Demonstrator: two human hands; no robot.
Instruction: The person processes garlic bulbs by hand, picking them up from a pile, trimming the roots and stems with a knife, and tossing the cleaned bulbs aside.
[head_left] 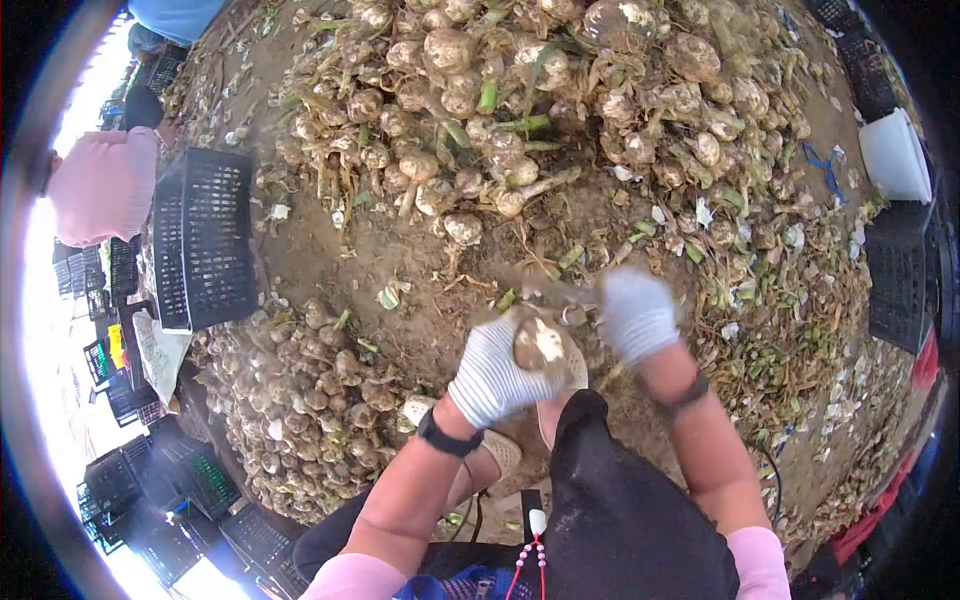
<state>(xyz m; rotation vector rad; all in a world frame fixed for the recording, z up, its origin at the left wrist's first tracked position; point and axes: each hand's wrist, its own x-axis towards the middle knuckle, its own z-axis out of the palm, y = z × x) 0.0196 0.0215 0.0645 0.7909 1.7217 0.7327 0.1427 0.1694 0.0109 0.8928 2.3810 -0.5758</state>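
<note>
Bare brown dirt (420, 270) fills the frame, a packed floor under hard daylight that burns out the left edge. A big heap (500, 100) of stalked garlic spreads across the top and is cut off by the upper edge. A second pile (300, 400), of bulbs without stalks, lies at lower left. Between the two runs the only open strip of ground, from the frame's middle towards the left. A black crate (205, 240) stands at the left end of that strip, its near corner just beside the lower pile. More crates (150, 480) are stacked in the lower left corner, too dark and warped to count. Skins and stalk scraps (780, 330) litter the right side, hemmed in by another crate (900, 285) and a white tub (893, 155) at the right rim. Another person in pink (105, 185) sits at the left edge, half washed out. Low in the middle, the left hand (495, 375), gloved, is closed round one bulb (540, 345), cut face up, above the knees. The right hand (637, 315), also gloved and blurred, is curled on shears (565, 298) just beside the bulb. Their blades are smeared, so whether they touch it cannot be told.
</note>
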